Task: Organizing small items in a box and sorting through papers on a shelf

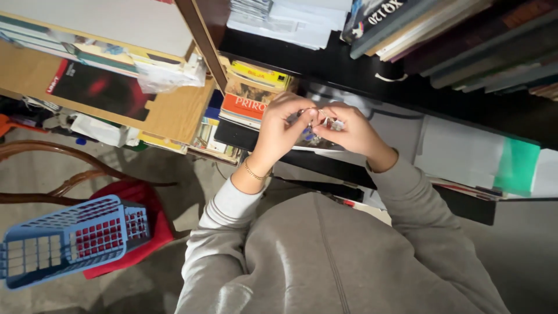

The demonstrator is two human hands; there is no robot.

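Seen from above, a person in a grey sweatshirt point(325, 256) brings both hands together at chest height in front of crowded shelves. The left hand point(279, 131), a thin gold bracelet point(254, 172) at its wrist, and the right hand point(351, 132) are curled narrow, fingertips meeting around a small shiny object point(325, 119) pinched between them; what it is is too small to tell. It sits right between the two hands, touching the fingers of both.

Just beyond the left hand lies a stack of books point(253, 96), an orange cover under a yellow one, their printed bands facing up. Below both hands runs a dark shelf edge point(325, 166). To the right of the right hand, white sheets and a green folder point(517, 166) lie flat on the shelf. Farther out past the hands, a row of dark book spines point(476, 40) leans along the black upper shelf, beside a pile of white papers point(285, 20).

Well to the left of the left hand, a wooden board point(174, 113) carries a black and red cover point(99, 87). Lower left, a blue plastic basket point(70, 238) rests on a red cushion point(145, 221) on a wooden chair point(52, 168), over a grey floor point(35, 168).
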